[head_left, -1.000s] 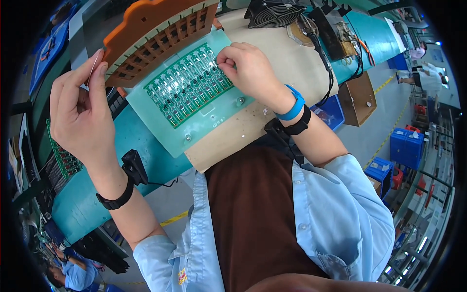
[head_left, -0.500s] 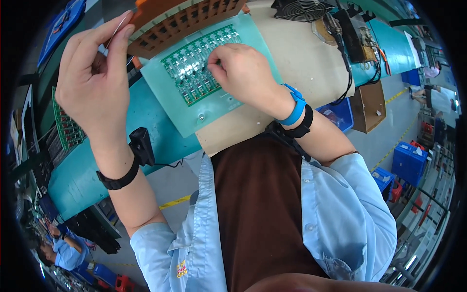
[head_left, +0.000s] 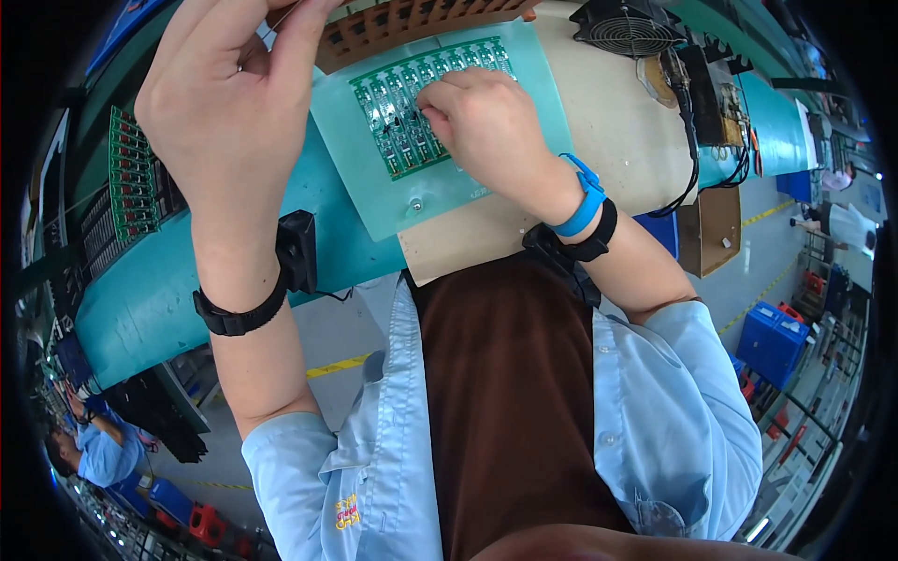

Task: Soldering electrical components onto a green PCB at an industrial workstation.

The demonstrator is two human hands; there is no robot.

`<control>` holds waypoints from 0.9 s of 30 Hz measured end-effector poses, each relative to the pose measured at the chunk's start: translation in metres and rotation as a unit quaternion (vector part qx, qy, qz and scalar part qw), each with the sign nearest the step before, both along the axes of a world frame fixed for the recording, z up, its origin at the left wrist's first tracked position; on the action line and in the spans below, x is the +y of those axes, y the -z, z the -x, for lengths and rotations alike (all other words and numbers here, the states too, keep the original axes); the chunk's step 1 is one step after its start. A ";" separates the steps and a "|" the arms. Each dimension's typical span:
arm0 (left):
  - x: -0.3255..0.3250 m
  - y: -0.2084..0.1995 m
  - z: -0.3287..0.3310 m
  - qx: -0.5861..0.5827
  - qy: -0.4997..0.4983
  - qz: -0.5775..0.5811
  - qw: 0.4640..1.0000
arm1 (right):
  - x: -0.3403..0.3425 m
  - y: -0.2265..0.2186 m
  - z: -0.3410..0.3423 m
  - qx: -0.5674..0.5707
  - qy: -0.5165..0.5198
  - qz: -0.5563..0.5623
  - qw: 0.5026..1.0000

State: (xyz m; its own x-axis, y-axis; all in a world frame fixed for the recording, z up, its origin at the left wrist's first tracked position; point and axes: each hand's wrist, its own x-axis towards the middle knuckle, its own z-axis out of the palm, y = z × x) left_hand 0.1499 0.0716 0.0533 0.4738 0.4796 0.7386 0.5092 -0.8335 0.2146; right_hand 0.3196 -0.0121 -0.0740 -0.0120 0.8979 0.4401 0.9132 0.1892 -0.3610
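My right hand is closed in a pinch, fingertips down at a green circuit board panel; whatever lies between them is hidden. The panel has several narrow rows and some small dark parts, and rests on a pale green plate. My left hand is raised at the upper left, beside a brown compartment tray behind the plate. Its thumb and fingers pinch a thin wire-like piece, partly cut off by the upper edge.
A black fan and a device with black cables stand at the far right of the bench. Another circuit board panel stands upright at left. An open cardboard box is below the right side. A co-worker is at lower left.
My left hand appears higher and further right, partly over the tray's end. My right hand stays pinched at the panel. The whole bench has shifted rightward in the picture.
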 end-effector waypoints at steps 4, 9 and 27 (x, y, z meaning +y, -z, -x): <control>-0.006 -0.012 -0.007 0.041 -0.040 -0.023 0.998 | 0.002 -0.003 0.002 0.013 -0.007 -0.011 1.000; -0.012 -0.042 -0.027 -0.038 -0.154 0.300 0.941 | 0.006 0.001 0.013 0.038 0.002 0.019 0.999; -0.006 0.002 0.001 -0.127 0.029 0.161 0.978 | 0.015 0.002 0.019 0.023 -0.075 -0.021 0.997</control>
State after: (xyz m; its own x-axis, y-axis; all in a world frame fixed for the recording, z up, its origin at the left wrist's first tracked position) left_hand 0.1488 0.0661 0.0517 0.3273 0.6848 0.6511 0.3597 -0.7275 0.5843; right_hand 0.3007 0.0024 -0.0760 -0.1232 0.8685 0.4802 0.8567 0.3373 -0.3903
